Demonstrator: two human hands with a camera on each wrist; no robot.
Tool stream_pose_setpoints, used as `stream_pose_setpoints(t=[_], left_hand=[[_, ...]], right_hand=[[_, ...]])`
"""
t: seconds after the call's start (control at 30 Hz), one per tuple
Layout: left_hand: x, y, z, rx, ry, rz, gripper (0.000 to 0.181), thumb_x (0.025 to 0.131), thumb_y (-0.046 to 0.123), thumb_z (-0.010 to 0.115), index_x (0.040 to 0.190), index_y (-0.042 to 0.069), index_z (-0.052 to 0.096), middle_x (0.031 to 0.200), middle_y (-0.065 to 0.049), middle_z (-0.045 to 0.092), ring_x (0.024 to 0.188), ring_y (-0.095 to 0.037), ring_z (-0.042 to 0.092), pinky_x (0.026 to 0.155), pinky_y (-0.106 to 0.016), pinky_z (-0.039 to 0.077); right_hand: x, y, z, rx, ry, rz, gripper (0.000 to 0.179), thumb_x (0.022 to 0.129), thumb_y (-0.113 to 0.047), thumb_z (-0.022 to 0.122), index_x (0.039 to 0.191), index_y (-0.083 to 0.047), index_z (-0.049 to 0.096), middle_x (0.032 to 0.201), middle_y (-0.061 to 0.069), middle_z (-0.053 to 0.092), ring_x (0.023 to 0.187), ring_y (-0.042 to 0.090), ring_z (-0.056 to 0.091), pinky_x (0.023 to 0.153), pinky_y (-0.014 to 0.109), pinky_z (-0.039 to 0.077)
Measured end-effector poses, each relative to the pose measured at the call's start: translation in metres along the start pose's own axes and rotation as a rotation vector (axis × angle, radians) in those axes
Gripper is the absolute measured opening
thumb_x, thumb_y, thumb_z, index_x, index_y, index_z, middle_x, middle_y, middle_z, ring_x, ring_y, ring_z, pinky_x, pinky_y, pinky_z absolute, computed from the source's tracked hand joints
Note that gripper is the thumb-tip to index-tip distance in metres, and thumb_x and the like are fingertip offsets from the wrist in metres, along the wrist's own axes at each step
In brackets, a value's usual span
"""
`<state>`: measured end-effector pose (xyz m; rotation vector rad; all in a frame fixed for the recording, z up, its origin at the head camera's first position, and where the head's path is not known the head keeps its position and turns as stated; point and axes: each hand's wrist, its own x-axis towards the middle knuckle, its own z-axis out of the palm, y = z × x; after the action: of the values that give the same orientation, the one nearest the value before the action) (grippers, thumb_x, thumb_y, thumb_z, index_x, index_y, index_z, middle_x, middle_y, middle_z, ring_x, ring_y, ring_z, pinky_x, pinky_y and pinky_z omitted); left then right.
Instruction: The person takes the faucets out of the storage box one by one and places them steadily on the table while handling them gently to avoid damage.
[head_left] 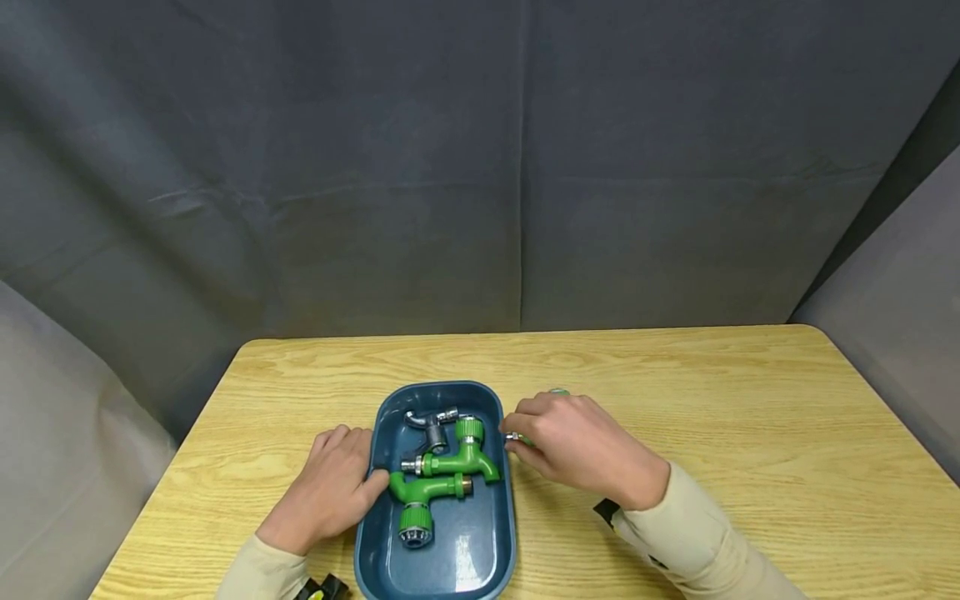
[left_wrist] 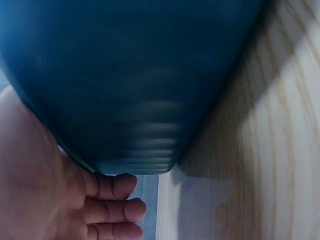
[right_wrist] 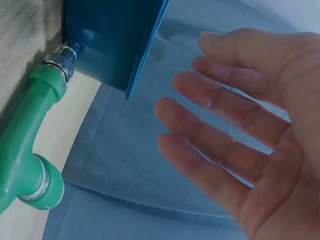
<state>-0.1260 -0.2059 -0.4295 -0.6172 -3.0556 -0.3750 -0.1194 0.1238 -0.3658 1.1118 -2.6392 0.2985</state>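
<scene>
My left hand [head_left: 337, 479] grips the left rim of a blue tray [head_left: 504, 533], its thumb over the rim and the other fingers outside; in the left wrist view the fingers [left_wrist: 115, 210] bend loosely past the tray's wall. My right hand [head_left: 570, 442] is just right of the tray, over a green tap [right_wrist: 25, 125] lying on the table. That tap's metal threaded end points at the tray's wall. The right wrist view shows these fingers [right_wrist: 200, 140] apart from the tap and holding nothing. Inside the tray lie two green taps [head_left: 450, 463] and a chrome tap [head_left: 433, 433].
The wooden table [head_left: 750, 433] extends on both sides of the tray. A dark grey cloth [head_left: 450, 167] hangs behind its far edge, with paler cloth [head_left: 60, 458] at the left. A black strap piece [head_left: 606, 510] shows at the right sleeve.
</scene>
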Motion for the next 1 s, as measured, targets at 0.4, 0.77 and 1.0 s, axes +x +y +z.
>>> stream_pose_setpoints(t=[0.4, 0.77, 1.0], left_hand=[[0.001, 0.002, 0.0, -0.006, 0.005, 0.01, 0.016, 0.095, 0.025, 0.056, 0.105, 0.015, 0.062, 0.097, 0.004, 0.061, 0.091, -0.016, 0.044, 0.102, -0.05, 0.038], [0.0, 0.002, 0.0, -0.01, 0.013, 0.015, 0.018, 0.095, 0.025, 0.057, 0.108, 0.014, 0.063, 0.1, 0.003, 0.063, 0.091, -0.016, 0.045, 0.102, -0.05, 0.039], [-0.002, 0.003, -0.001, -0.006, 0.001, -0.001, 0.019, 0.095, 0.025, 0.056, 0.109, 0.014, 0.063, 0.1, 0.002, 0.063, 0.092, -0.017, 0.045, 0.102, -0.051, 0.038]], right_hand=[[0.001, -0.006, 0.002, -0.002, 0.018, -0.078, 0.011, 0.088, -0.021, 0.08, 0.098, -0.016, 0.077, 0.086, -0.007, 0.072, 0.076, 0.005, 0.065, 0.068, 0.023, 0.055], [0.002, -0.013, 0.005, 0.015, 0.026, -0.117, 0.008, 0.091, -0.019, 0.078, 0.098, -0.015, 0.077, 0.09, -0.007, 0.074, 0.081, 0.005, 0.068, 0.073, 0.023, 0.058], [0.004, -0.019, 0.009, -0.015, 0.055, -0.162, 0.005, 0.09, -0.019, 0.078, 0.092, -0.017, 0.073, 0.082, -0.01, 0.067, 0.075, 0.004, 0.062, 0.069, 0.022, 0.055]])
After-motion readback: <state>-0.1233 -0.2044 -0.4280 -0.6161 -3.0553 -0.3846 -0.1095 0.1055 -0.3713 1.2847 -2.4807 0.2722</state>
